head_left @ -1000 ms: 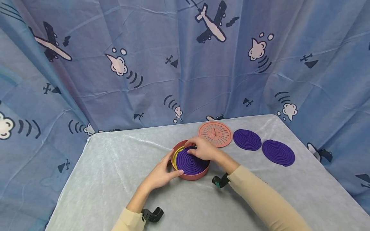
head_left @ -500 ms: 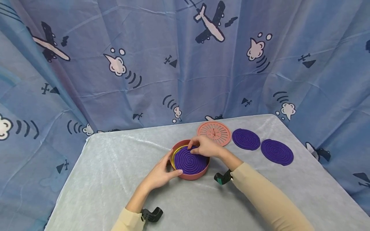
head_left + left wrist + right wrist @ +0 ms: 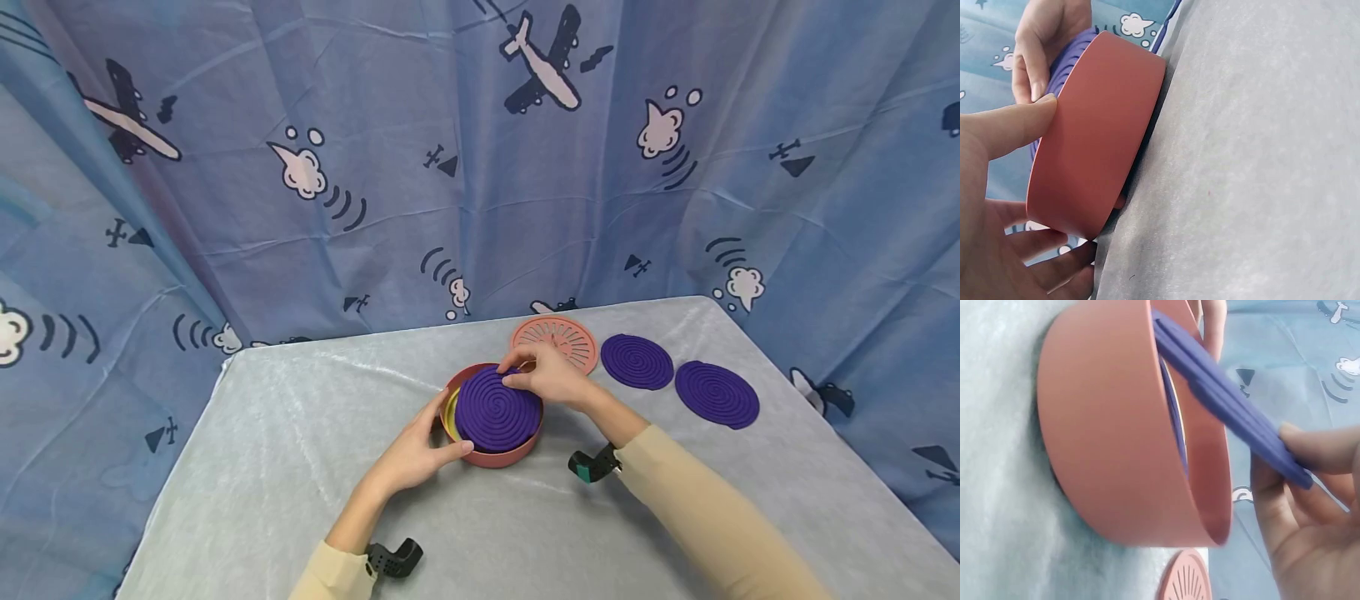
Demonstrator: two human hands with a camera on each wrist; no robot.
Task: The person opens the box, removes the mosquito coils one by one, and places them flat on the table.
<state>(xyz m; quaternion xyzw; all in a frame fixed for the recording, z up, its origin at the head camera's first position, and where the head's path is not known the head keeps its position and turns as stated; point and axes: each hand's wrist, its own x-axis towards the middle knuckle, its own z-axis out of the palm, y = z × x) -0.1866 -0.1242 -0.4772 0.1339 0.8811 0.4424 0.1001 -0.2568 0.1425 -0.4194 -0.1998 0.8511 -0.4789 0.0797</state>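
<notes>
In the head view a round terracotta box [image 3: 504, 459] stands on the table with a purple mosquito coil [image 3: 498, 410] at its mouth. My right hand [image 3: 553, 375] pinches the coil's far right edge between thumb and fingers. The right wrist view shows this coil [image 3: 1229, 403] tilted, its held edge raised outside the rim and its other end inside the box. More purple and a thin yellow edge show beneath it. My left hand [image 3: 414, 450] holds the box's left side, the thumb [image 3: 1022, 125] at the rim and the fingers around the far side.
A slotted terracotta lid [image 3: 573, 337] lies behind the box. Two more purple mosquito coils, one nearer [image 3: 637, 362] and one farther right [image 3: 717, 395], lie flat on the grey tablecloth [image 3: 300, 467]. A patterned blue curtain [image 3: 390, 183] hangs behind the table.
My right hand has moved slightly up and right, lifting the coil's far edge out above the box rim. My left hand keeps its hold on the box.
</notes>
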